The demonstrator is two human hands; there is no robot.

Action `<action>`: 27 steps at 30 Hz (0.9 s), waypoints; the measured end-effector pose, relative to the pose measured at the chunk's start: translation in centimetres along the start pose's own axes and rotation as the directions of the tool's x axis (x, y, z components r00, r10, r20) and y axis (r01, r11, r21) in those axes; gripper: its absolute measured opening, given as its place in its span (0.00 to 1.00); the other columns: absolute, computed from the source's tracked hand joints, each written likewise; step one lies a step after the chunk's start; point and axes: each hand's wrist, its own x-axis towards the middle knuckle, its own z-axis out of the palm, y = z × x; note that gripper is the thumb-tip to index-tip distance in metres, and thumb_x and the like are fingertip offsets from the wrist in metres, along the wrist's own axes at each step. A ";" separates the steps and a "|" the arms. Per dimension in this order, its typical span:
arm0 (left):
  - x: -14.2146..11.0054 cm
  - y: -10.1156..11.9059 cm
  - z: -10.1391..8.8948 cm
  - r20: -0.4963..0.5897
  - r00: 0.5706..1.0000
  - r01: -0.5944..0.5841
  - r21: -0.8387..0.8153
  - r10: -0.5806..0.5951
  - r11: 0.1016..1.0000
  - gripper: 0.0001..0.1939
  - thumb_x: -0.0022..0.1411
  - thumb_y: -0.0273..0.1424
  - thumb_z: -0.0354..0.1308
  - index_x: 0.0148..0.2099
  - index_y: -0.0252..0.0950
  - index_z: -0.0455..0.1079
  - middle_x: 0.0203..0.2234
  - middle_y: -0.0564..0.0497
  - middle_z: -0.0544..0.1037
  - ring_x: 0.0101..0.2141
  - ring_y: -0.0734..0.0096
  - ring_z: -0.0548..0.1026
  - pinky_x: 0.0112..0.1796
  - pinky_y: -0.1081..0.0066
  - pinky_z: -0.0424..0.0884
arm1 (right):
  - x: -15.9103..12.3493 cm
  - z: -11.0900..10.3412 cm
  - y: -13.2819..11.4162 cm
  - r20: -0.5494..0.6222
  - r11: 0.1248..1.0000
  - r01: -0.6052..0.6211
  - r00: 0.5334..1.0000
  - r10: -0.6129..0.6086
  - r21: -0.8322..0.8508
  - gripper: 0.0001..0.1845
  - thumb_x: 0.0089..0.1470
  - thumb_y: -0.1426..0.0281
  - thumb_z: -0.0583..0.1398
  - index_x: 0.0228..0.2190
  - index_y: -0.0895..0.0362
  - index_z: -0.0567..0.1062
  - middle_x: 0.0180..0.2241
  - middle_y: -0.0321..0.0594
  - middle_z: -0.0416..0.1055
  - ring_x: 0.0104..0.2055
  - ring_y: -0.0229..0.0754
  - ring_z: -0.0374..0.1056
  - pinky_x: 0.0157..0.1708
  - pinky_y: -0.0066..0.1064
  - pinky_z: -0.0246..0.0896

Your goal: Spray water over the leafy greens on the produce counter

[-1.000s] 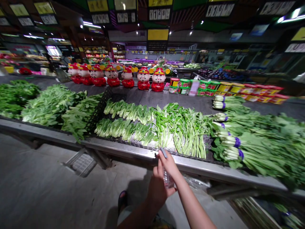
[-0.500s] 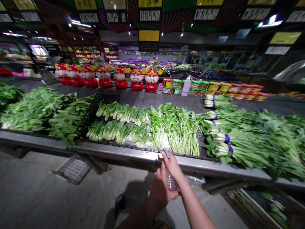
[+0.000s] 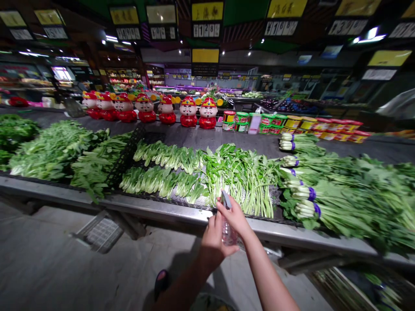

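A clear spray bottle (image 3: 228, 236) with a grey head stands out in front of me at the stall's metal front edge. My right hand (image 3: 238, 220) grips it at the neck, just below the grey head. Around the lower body of the bottle is my left hand (image 3: 212, 244), its thumb stretched beneath the base. Beyond the bottle lie long-stemmed leafy greens (image 3: 241, 181) and, to their left, rows of small bok choy (image 3: 162, 181) in a black mesh tray.
A steel rail (image 3: 155, 210) edges the stall. Purple-banded green bunches (image 3: 337, 194) lie right, loose greens (image 3: 48, 151) left. Red figurines (image 3: 188, 112) and stacked tubs (image 3: 267, 123) line the back. A grey crate (image 3: 103, 231) lies on the floor beneath.
Both hands have raised the spray bottle slightly, and its grey head now overlaps the stems at the tray's front. The view has tilted up a little.
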 end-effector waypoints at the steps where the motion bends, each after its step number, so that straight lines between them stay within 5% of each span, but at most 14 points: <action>1: 0.5 0.2 -0.4 0.022 1.000 0.008 -0.003 -0.008 1.000 0.58 0.32 0.33 0.72 0.63 0.34 0.46 0.49 0.43 0.65 0.48 0.55 0.69 0.50 0.61 0.66 | 0.3 -0.1 -0.3 -0.007 1.000 0.010 1.000 -0.010 0.030 0.26 0.49 0.57 0.59 0.47 0.57 0.69 0.41 0.44 0.73 0.39 0.45 0.69 0.39 0.37 0.65; 6: 2.2 1.1 -1.8 0.074 0.996 -0.040 -0.020 0.042 0.999 0.58 0.37 0.34 0.69 0.65 0.36 0.39 0.52 0.41 0.62 0.51 0.54 0.66 0.51 0.61 0.65 | 1.8 0.0 -1.2 -0.072 0.999 -0.001 0.997 -0.003 -0.052 0.24 0.53 0.53 0.54 0.44 0.57 0.72 0.36 0.43 0.74 0.35 0.46 0.69 0.37 0.38 0.64; 17: 2.7 0.4 0.0 0.037 0.999 -0.029 -0.022 0.029 0.999 0.58 0.40 0.39 0.65 0.66 0.37 0.33 0.51 0.41 0.63 0.47 0.54 0.69 0.47 0.62 0.67 | 3.4 0.1 0.3 -0.065 0.983 -0.025 0.998 0.014 -0.183 0.22 0.55 0.51 0.50 0.29 0.56 0.71 0.25 0.40 0.69 0.28 0.44 0.66 0.32 0.36 0.61; 27: 4.1 1.0 -1.9 0.017 1.000 -0.011 0.023 0.011 1.000 0.56 0.40 0.35 0.65 0.65 0.35 0.36 0.53 0.42 0.61 0.50 0.55 0.66 0.50 0.64 0.64 | 4.6 0.4 -1.8 -0.032 0.994 0.047 0.998 -0.051 -0.102 0.20 0.55 0.53 0.51 0.36 0.56 0.71 0.32 0.41 0.72 0.33 0.44 0.67 0.36 0.37 0.62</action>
